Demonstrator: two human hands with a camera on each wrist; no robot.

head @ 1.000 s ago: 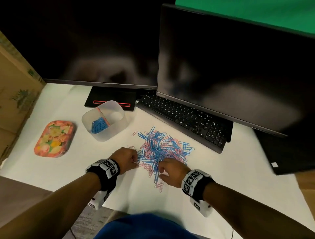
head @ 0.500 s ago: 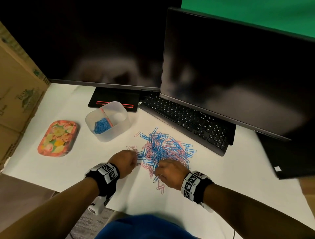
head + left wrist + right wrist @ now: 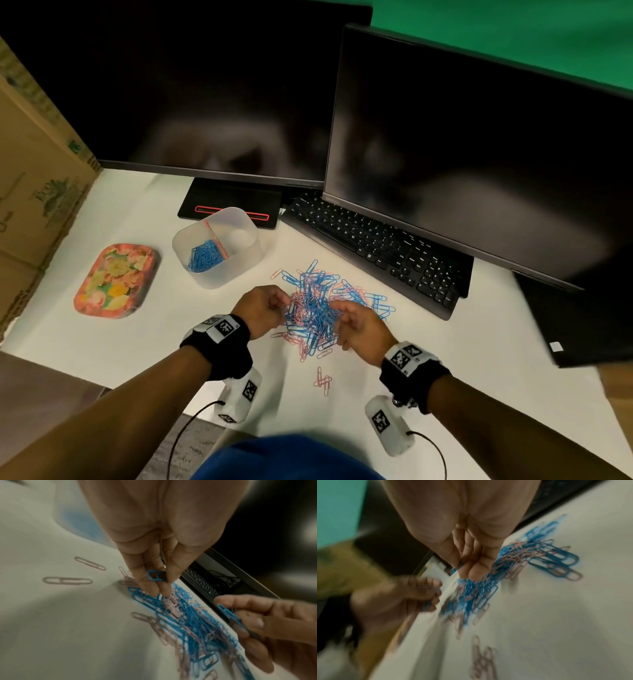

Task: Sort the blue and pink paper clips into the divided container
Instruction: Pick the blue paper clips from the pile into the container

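on the white table (image 3: 102, 342), just in front of the keyboard (image 3: 373, 246), the mixed pile of blue and pink paper clips (image 3: 318, 305) sits between both hands. the left hand (image 3: 154, 547) pinches a blue clip (image 3: 156, 575) in curled fingertips, and the right hand (image 3: 257, 622) pinches another blue clip (image 3: 229, 615). back left, the divided container (image 3: 246, 226) has blue clips in its left compartment.

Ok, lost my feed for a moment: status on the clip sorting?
Left hand pinching a blue clip; right hand pinching another blue clip. Mixed pile still large; divided container holds blue only. Path to container clear.
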